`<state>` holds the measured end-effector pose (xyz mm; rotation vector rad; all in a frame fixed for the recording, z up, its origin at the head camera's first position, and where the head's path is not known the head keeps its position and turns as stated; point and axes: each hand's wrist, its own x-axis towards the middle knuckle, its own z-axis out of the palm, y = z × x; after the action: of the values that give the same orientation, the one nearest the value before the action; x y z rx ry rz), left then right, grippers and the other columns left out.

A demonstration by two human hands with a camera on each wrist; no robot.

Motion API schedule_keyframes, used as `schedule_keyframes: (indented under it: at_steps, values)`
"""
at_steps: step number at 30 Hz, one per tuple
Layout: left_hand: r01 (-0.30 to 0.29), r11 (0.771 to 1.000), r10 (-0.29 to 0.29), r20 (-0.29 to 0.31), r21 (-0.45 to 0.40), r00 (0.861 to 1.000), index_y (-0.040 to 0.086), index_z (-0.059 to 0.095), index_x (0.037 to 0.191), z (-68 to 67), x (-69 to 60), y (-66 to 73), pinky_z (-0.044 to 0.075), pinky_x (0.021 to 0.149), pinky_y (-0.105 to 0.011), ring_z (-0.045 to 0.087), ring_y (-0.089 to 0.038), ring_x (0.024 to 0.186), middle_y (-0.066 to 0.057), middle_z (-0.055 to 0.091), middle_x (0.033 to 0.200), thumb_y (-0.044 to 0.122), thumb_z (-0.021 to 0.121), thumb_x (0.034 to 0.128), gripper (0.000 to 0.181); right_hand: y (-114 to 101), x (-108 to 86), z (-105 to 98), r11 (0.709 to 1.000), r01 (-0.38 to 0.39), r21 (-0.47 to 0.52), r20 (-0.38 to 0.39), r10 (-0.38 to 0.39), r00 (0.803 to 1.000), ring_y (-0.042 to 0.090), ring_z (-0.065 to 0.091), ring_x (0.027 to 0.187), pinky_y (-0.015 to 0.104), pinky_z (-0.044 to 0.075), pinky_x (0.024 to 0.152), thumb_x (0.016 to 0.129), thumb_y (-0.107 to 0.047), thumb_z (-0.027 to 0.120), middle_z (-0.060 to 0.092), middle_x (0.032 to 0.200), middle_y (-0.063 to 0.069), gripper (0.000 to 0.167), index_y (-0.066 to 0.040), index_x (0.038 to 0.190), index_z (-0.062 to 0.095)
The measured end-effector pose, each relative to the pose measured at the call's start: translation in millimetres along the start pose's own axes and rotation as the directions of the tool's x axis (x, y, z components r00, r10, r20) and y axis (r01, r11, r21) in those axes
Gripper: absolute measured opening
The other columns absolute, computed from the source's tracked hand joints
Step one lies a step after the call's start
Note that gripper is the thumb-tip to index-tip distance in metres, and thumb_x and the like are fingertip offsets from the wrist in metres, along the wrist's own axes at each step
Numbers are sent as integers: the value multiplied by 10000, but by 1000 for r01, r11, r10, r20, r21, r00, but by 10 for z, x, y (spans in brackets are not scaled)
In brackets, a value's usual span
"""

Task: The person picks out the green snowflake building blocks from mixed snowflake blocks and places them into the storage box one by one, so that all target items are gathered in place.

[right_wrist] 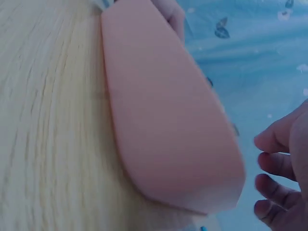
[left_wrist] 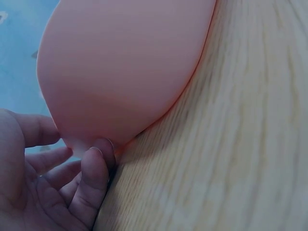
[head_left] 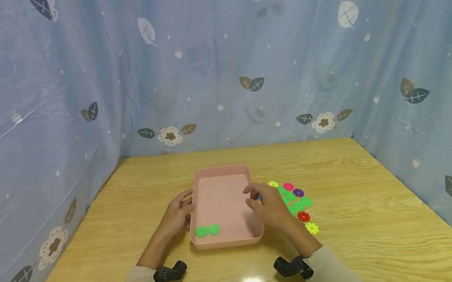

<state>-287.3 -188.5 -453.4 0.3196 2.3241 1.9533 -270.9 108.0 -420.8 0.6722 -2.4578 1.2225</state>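
A pink tray (head_left: 228, 244) lies on the table, with two green flower-shaped pieces (head_left: 208, 230) side by side in its near left corner. My left hand (head_left: 174, 218) holds the tray's left side, fingers and thumb at its wall; the left wrist view shows that hand (left_wrist: 62, 178) against the pink wall (left_wrist: 125, 62). Above the tray's right rim hovers my right hand (head_left: 269, 204), its fingers loosely bent and apart, with nothing visible between them. In the right wrist view the right hand (right_wrist: 286, 173) is beside the tray wall (right_wrist: 163, 106), not touching it.
Several flower-shaped pieces in green, yellow, red, pink and purple lie right of the tray, among them a red one (head_left: 303, 216) and a yellow one (head_left: 312, 228); my right hand partly covers the group. A blue patterned curtain (head_left: 216, 66) surrounds the wooden table (head_left: 392, 233).
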Motion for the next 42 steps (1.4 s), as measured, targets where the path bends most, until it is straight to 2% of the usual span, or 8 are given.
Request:
schedule_keyframes:
  at_steps: [5, 11, 13, 18, 20, 23, 29, 42]
  values:
    - [6, 1000, -6, 6, -16, 1000, 8, 306, 1572, -8, 25, 7, 516, 489, -261, 600, -165, 578, -293, 484, 1481, 50, 471, 1028, 570, 81, 16, -33, 1000, -3, -26, -100, 1, 995, 239, 519, 713, 284, 428, 612, 873, 14, 693, 592, 781, -1, 166, -3, 1033, 733]
    - [14, 999, -14, 11, -34, 1000, 4, 305, 1571, -3, 20, 15, 521, 490, -256, 608, -169, 577, -296, 483, 1481, 43, 464, 1027, 568, 161, -13, -162, 995, -53, -79, -37, 50, 998, 272, 543, 868, 390, 481, 737, 890, 0, 689, 609, 839, -4, 187, -16, 1071, 734]
    - [11, 1000, -11, 12, -28, 1000, 8, 302, 1573, -6, 20, 17, 517, 488, -252, 602, -166, 569, -294, 484, 1481, 49, 463, 1026, 572, 218, -22, -194, 991, -53, -122, -6, 52, 999, 266, 531, 826, 456, 507, 862, 881, 6, 704, 625, 841, -9, 183, -16, 1060, 736]
    - [7, 1000, -7, 17, -15, 1000, 9, 292, 1578, -17, 18, 0, 529, 503, -265, 607, -166, 583, -291, 461, 1502, 57, 462, 1036, 570, 319, -57, -238, 969, -77, -233, 76, 97, 992, 201, 497, 813, 428, 507, 841, 852, -60, 786, 658, 843, -24, 162, -45, 1012, 768]
    - [11, 1000, -11, 14, -9, 1000, 12, 299, 1576, -19, 13, -3, 530, 508, -268, 611, -165, 593, -285, 465, 1502, 58, 466, 1038, 565, 340, -75, -251, 961, -95, -261, 112, 128, 985, 196, 513, 872, 368, 477, 731, 842, -98, 813, 664, 865, -23, 168, -64, 1003, 779]
    - [6, 1000, -6, 11, -2, 1000, 11, 299, 1575, -23, 9, 4, 521, 505, -261, 608, -163, 593, -285, 472, 1496, 63, 464, 1040, 562, 371, -88, -265, 953, -105, -285, 155, 154, 976, 205, 539, 897, 340, 484, 737, 825, -103, 828, 671, 885, -9, 182, -71, 999, 785]
    - [21, 1000, -21, 0, -4, 1000, 34, 314, 1576, -14, 12, -2, 512, 500, -254, 604, -168, 592, -264, 482, 1499, 72, 471, 1038, 562, 451, -91, -271, 952, -88, -294, 218, 156, 963, 153, 571, 818, 323, 516, 728, 818, -72, 824, 675, 838, -12, 156, -69, 970, 789]
    - [17, 1000, -17, 8, 4, 1000, 23, 319, 1569, -10, -4, 0, 529, 494, -263, 608, -167, 563, -267, 494, 1487, 68, 471, 1037, 555, 455, -109, -250, 951, -84, -296, 231, 156, 960, 175, 522, 875, 322, 492, 748, 821, -59, 828, 641, 839, -22, 90, -83, 891, 776]
